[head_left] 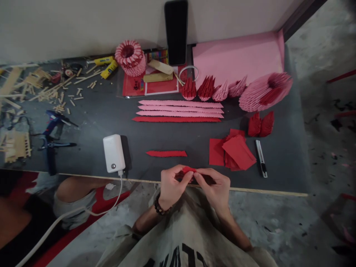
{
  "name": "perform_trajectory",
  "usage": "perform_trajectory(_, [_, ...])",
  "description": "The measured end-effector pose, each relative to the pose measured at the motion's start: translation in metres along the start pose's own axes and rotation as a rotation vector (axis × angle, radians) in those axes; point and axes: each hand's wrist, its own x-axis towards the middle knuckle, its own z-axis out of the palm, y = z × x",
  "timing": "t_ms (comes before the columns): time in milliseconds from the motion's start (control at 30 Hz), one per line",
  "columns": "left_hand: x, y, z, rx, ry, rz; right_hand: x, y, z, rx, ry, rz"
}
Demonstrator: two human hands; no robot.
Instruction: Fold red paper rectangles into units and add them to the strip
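Note:
Both of my hands pinch one small piece of red paper [189,169] at the table's front edge. My left hand [174,185] has its thumb and fingers closed on the paper's left side. Closed on its right side is my right hand [213,185]. The fingers hide much of the paper, so its folds cannot be made out. Just beyond the hands lies a short red row of folded paper pieces [167,153]. To the right is a loose pile of red paper slips [236,150]. Farther back lie pink paper strips [180,110] and a long red strip [178,119].
A white power bank [114,153] with a cable stands left; a utility knife [261,158] lies right. Folded red bundles [260,124], a pink paper form [265,92] and a phone [176,33] are behind. Glue guns [50,148] and wood sticks lie far left, near another person's knee [69,193].

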Motion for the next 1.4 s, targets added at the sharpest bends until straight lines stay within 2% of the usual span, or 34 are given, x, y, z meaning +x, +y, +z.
perform_trajectory(100, [0.0, -0.004, 0.001, -0.058, 0.0, -0.024, -0.001, 0.0, 0.001, -0.033, 0.063, -0.067])
perform_trajectory(233, [0.001, -0.008, 0.001, -0.109, -0.07, -0.073, 0.002, 0.003, 0.001, -0.139, 0.143, -0.172])
perform_trajectory(367, [0.003, -0.01, -0.001, -0.141, -0.066, -0.083, 0.004, 0.004, 0.003, -0.22, 0.15, -0.351])
perform_trajectory(567, [0.004, -0.009, -0.003, -0.223, -0.09, -0.103, 0.001, 0.013, 0.007, -0.234, 0.163, -0.462])
perform_trajectory(667, [0.005, -0.006, -0.007, -0.281, -0.132, -0.142, -0.001, 0.025, 0.002, -0.32, 0.139, -0.583])
perform_trajectory(767, [0.008, -0.003, -0.013, -0.359, -0.197, -0.19, 0.0, 0.033, -0.009, -0.441, 0.054, -0.754])
perform_trajectory(867, [0.011, -0.003, -0.017, -0.417, -0.25, -0.242, 0.005, 0.032, -0.021, -0.542, -0.034, -0.915])
perform_trajectory(967, [0.011, -0.006, -0.02, -0.426, -0.266, -0.275, 0.012, 0.025, -0.028, -0.6, -0.091, -0.999])
perform_trajectory(1033, [0.01, -0.007, -0.02, -0.427, -0.269, -0.281, 0.013, 0.021, -0.028, -0.526, -0.144, -0.962])
perform_trajectory(1100, [0.009, -0.006, -0.019, -0.423, -0.257, -0.263, 0.012, 0.018, -0.024, -0.341, -0.126, -0.791])
perform_trajectory(1200, [0.008, -0.002, -0.017, -0.374, -0.204, -0.196, 0.008, 0.014, -0.014, -0.132, -0.026, -0.504])
perform_trajectory(1400, [0.005, 0.0, -0.008, -0.261, -0.127, -0.124, 0.007, 0.004, -0.005, -0.071, -0.04, -0.253])
